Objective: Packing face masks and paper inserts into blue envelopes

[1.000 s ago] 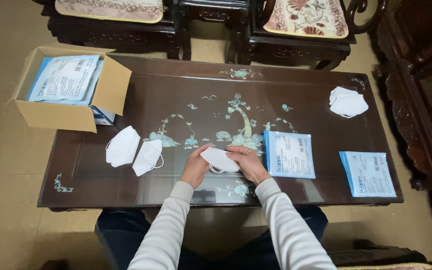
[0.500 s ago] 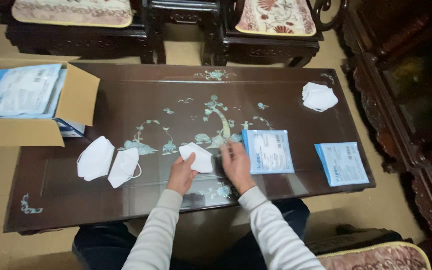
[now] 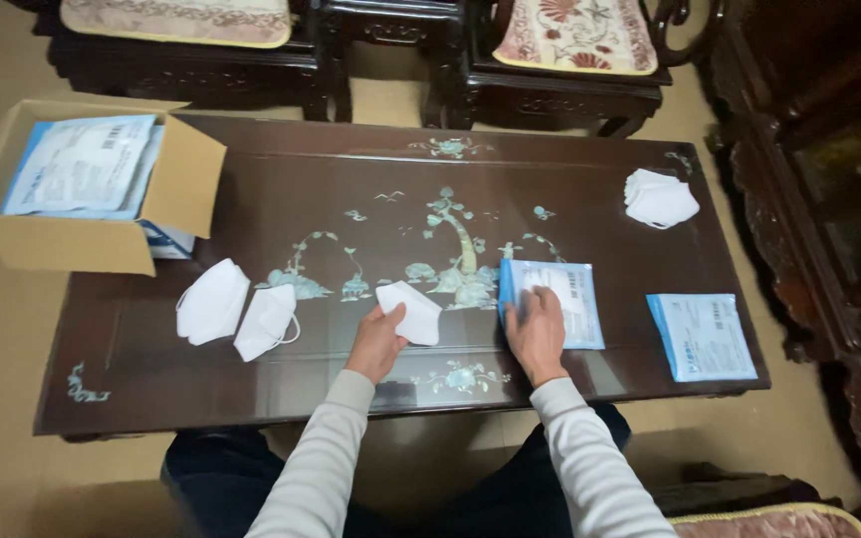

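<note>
Down on the head view, the left hand (image 3: 376, 342) pinches a folded white mask (image 3: 411, 312) by its near edge, thumb and fingers closed on the soft, matte fabric; the mask is a flat wedge with a pointed upper corner, lying just above the knuckles on the dark table (image 3: 351, 209), whose glossy lacquered top carries a pale shell-like inlay of trees and birds. To the right of that grip, the right hand (image 3: 536, 334) lies palm down, fingers spread, on the near left part of a blue and white packet (image 3: 565, 299), a thin, smooth, rectangular pouch with a slight sheen; the hand presses flat on it rather than closing around it. Further right of that hand, apart from it, lies a second blue packet (image 3: 702, 336) of the same flat shape near the table's front corner, and beyond it toward the far right corner sits a small stack of white masks (image 3: 659, 198). Well to the left of the held mask lie two loose white masks (image 3: 236, 309), side by side and touching, one showing a thin ear loop. Past them, at the far left end, an open cardboard box (image 3: 102, 244) of plain brown board hangs partly over the table edge, with glossy blue and white packets inside. Both forearms wear pale ribbed sleeves.
</note>
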